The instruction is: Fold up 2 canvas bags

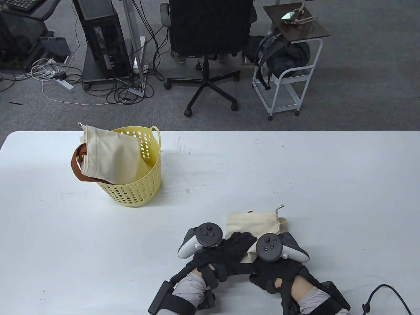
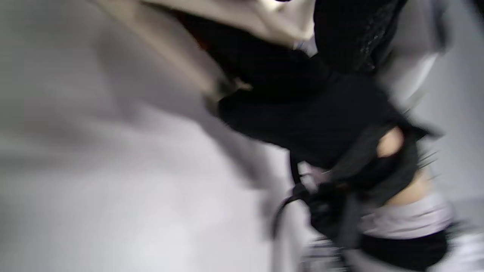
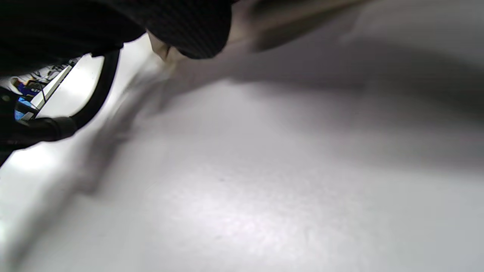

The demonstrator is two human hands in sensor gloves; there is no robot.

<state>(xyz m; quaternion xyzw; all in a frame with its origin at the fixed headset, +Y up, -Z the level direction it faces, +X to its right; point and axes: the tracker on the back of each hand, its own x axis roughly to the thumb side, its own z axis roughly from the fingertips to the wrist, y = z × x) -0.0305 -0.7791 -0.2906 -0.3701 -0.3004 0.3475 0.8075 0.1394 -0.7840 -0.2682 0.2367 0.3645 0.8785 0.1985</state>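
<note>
The surface (image 1: 295,170) is plain white with faint dark scuffs. Toward its far left corner stands a pale yellow basket (image 1: 137,193) patterned with round holes, holding a cream canvas bag (image 1: 108,157) with a brown strap (image 1: 77,164). Near the near edge lies a second cream canvas bag (image 1: 252,221). Both hands, left (image 1: 229,249) and right (image 1: 272,265), wear black gloves; their trackers are dark grey and white.

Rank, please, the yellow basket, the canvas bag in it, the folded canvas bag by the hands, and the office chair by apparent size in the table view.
1. office chair
2. yellow basket
3. canvas bag in the basket
4. folded canvas bag, partly hidden under the hands, so unsure against the other bag.
</note>
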